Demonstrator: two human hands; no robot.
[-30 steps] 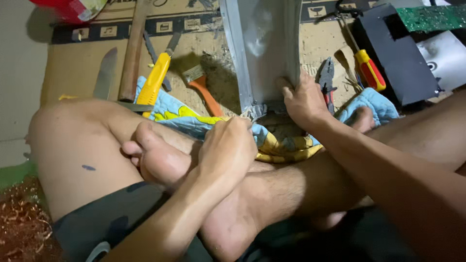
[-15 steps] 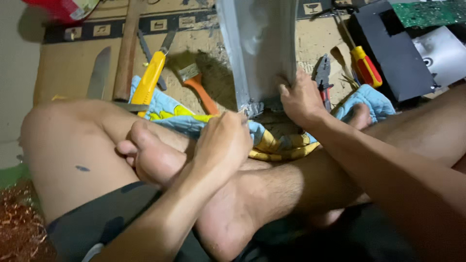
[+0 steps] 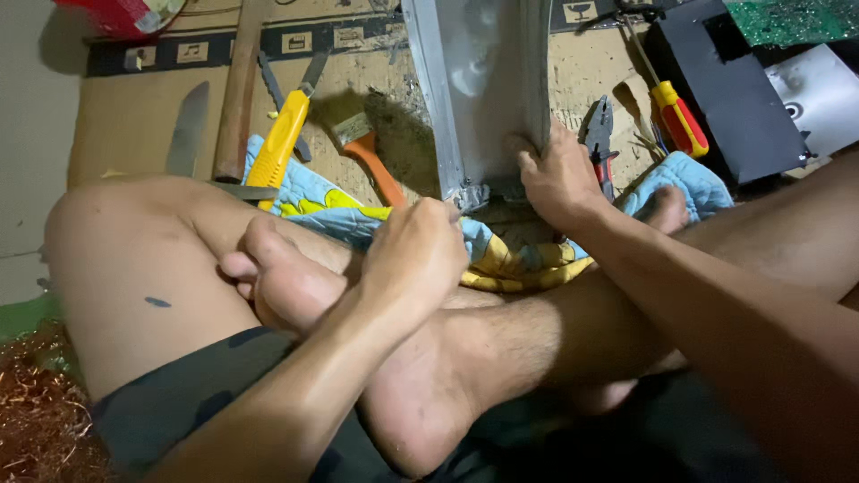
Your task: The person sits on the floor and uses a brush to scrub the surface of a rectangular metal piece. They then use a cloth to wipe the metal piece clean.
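copper wire pile (image 3: 36,402) at 8 o'clock. yellow knife (image 3: 279,134) at 11. left hand (image 3: 420,255), centre, closed in a fist at the metal panel (image 3: 488,89) corner; what it grips cannot be told. right hand (image 3: 559,179) clamps the panel's edge at 1. risk: raw edge slipping, cutting fingers or bare foot (image 3: 295,286).

cardboard sheet (image 3: 134,125) on floor, pliers (image 3: 599,134), screwdriver (image 3: 677,116), perhaps knife (image 3: 186,130)

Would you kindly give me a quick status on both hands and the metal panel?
Right hand gripping metal panel edge. Left hand fisted at its lower corner. Pliers beside right hand.
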